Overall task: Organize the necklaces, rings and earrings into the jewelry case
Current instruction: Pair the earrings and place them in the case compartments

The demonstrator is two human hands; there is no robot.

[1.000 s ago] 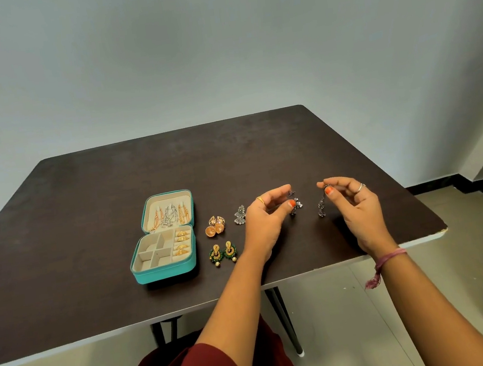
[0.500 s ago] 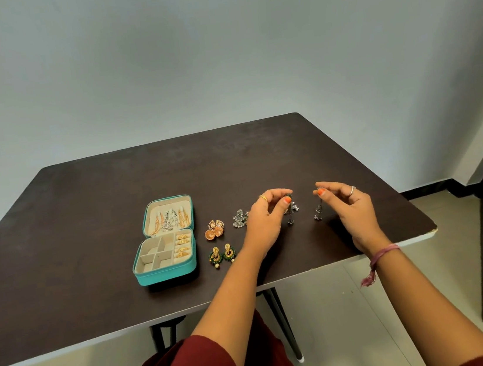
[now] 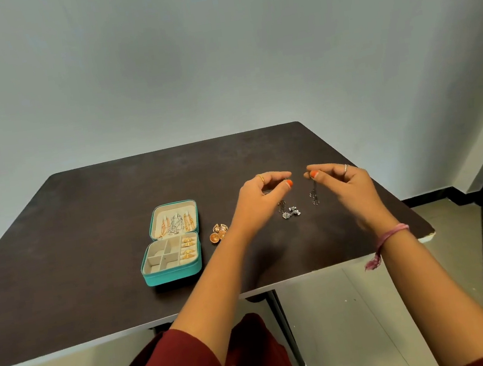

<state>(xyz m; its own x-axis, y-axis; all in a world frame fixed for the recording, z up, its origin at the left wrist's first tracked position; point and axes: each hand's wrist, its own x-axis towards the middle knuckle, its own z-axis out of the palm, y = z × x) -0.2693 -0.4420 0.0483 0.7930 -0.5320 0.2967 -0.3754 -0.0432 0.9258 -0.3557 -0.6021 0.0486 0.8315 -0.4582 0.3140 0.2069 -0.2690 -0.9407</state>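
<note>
While both forearms reach up from the lower edge of the head view, the two hands meet above the dark table, raised off its surface, at about one o'clock from the table's middle. The left hand has its wrist bent and fingers curled over, thumb tip and forefinger pinched together on one end of a thin dark necklace chain. The right hand mirrors it, palm turned inward, thumb and forefinger pinching the chain's other end, the remaining fingers loosely curled. A short length dangles from the right pinch; the pale pendant cluster hangs lower, below the left thumb; whether it touches the table I cannot tell. A pink thread band circles the right wrist.

The teal jewelry case lies open at nine o'clock from the hands, well apart from them, with necklaces in its lid and gold rings in its right-hand compartments. An orange earring pair sits between case and left wrist.
</note>
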